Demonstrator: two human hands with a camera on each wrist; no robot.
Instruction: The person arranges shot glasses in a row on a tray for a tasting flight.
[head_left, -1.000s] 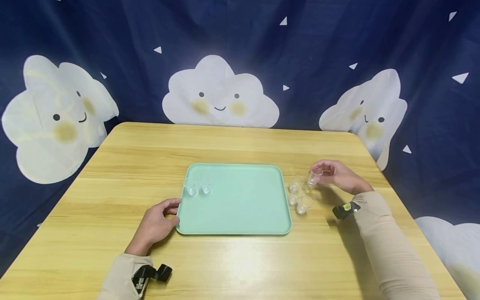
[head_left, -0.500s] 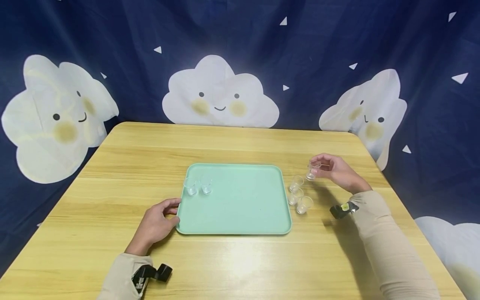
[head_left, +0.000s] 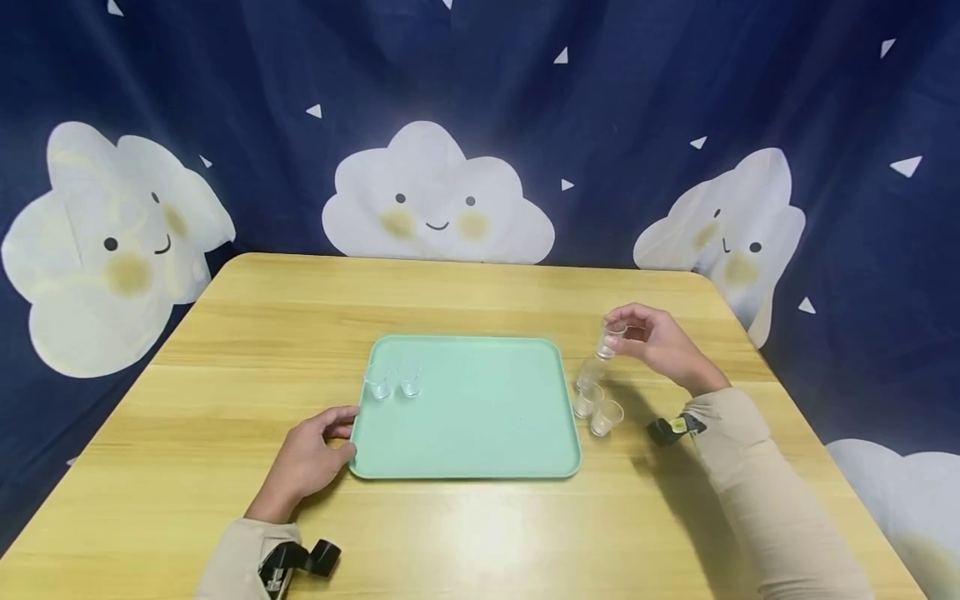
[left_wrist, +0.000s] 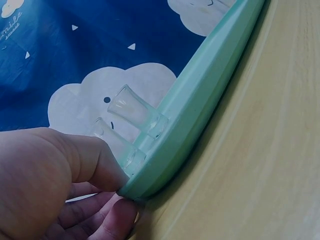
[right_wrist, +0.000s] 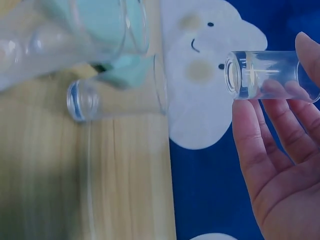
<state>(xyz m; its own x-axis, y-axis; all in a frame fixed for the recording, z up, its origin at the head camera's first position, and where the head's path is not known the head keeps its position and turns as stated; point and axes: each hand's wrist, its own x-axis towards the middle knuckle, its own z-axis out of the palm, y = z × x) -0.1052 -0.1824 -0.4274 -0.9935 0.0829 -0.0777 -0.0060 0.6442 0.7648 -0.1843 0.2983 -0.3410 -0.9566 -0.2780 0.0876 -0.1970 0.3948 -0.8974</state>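
- Left hand: at the tray's left edge, near the front corner, thumb and bent fingers pinching the rim.
- Left pair of glasses: both upright on the tray near its left edge, just beside each other; thin at the lip, thicker at the base.
- Tray: flat on the table, pale green, probably stiff plastic and fairly light; the raised rim looks the best place to take hold.
- Right cluster of glasses: three stand upright on the table just beyond the tray's right edge, so close together that I cannot tell whether they touch; a bump could probably knock one against the next.
- Held glass: raised off the table near the cluster's far end, roughly upright, base down. It is clear and smooth; it should be light, rigid, slippery if damp, and fragile if it is real glass. The side wall suits a gentle pinch, sparing the lip.
- Right hand: thumb and fingertips pinch the held glass from opposite sides, the fingers slightly spread, the palm clear of it.
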